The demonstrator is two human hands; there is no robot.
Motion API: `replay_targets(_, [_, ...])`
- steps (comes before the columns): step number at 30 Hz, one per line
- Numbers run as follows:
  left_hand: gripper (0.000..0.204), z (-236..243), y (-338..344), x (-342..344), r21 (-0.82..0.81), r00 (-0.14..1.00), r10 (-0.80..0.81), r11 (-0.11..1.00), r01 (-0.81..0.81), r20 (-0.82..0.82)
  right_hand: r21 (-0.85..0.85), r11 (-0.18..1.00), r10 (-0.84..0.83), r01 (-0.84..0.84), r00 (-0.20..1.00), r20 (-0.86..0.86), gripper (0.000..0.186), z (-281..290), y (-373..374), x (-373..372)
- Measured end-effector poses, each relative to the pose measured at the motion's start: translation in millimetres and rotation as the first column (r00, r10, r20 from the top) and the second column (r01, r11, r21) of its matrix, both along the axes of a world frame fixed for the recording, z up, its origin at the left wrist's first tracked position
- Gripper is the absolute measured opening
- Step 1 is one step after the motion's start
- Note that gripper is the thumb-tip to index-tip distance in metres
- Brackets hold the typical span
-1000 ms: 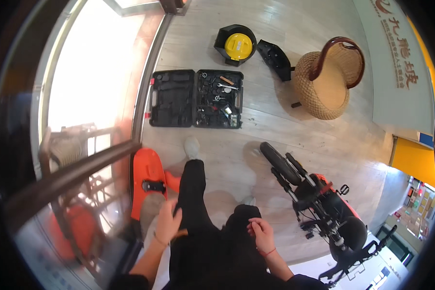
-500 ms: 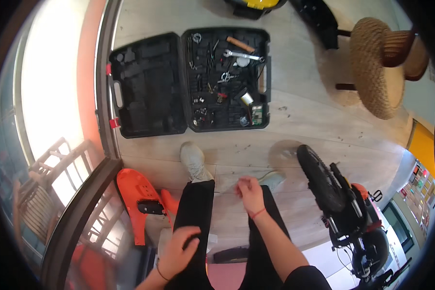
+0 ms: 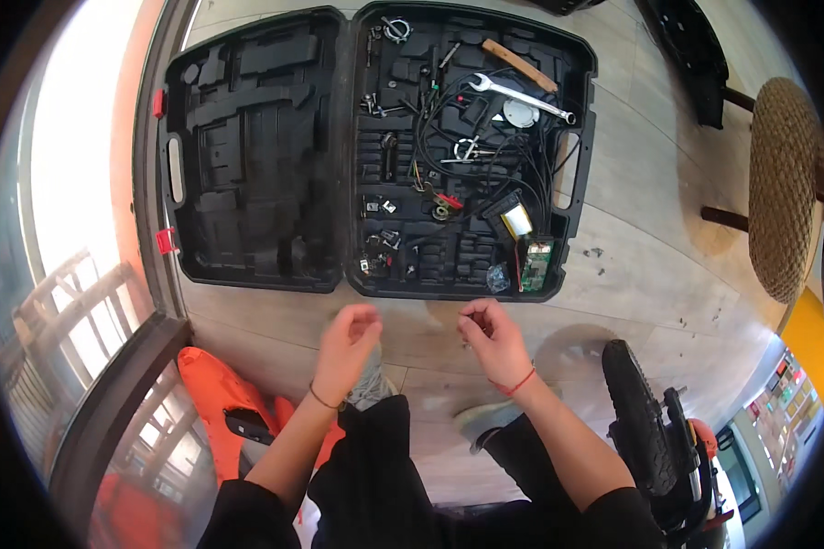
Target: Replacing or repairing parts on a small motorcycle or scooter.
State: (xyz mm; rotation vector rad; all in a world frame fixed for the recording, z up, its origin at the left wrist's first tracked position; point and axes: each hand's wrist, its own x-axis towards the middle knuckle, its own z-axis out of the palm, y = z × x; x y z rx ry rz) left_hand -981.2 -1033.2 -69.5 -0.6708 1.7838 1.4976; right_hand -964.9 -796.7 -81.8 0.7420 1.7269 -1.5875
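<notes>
Head view: since 0.5 s ago both hands have moved fwd from by the legs to the near edge of the tool case, which now fills more of the pic; the yellow-topped bin has dropped out at the top.

L hand: part open, fingers loosely curled, thumb apart, nothing visible in it; just short of the case's near edge, approx. below the hinge. R hand: fingers bent in, thumb close to index; can't tell if it has hold of sth small. It's also just short of the near edge, in front of the R half.

Case lies flat & open on the floor, in front of the person. L half: bare moulded recesses. R half, top to bottom: wooden handle, wrench lying slantwise, white disc just below it, black cables looping thru the middle, silver pack & green circuit board in the near R corner.

Orange panel on the L, w/ black tyre lower R & woven chair upper R.
</notes>
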Motion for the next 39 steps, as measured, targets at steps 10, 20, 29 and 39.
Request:
replay_targets(10, [0.016,-37,15,-46,-0.369,0.843,-0.348,0.909,0.195,-0.41,0.197,0.976,0.126,-0.098,0.983,-0.137,0.02,-14,-1,-28])
replay_targets(20, [0.023,-45,-2,-46,-0.664,0.559,-0.666,0.704,0.253,-0.494,0.378,0.925,0.177,-0.047,0.932,-0.317,0.023,-26,-18,-26])
replay_targets(29, [0.031,-42,-11,-47,-0.768,0.529,-0.719,0.615,0.182,-0.45,0.392,0.918,0.185,-0.056,0.936,-0.299,0.02,-37,-30,-37])
replay_targets(39, [0.025,-40,4,-73,-0.771,0.445,-0.711,0.633,0.067,-0.545,0.382,0.924,0.113,-0.004,0.958,-0.263,0.017,-35,-28,-38])
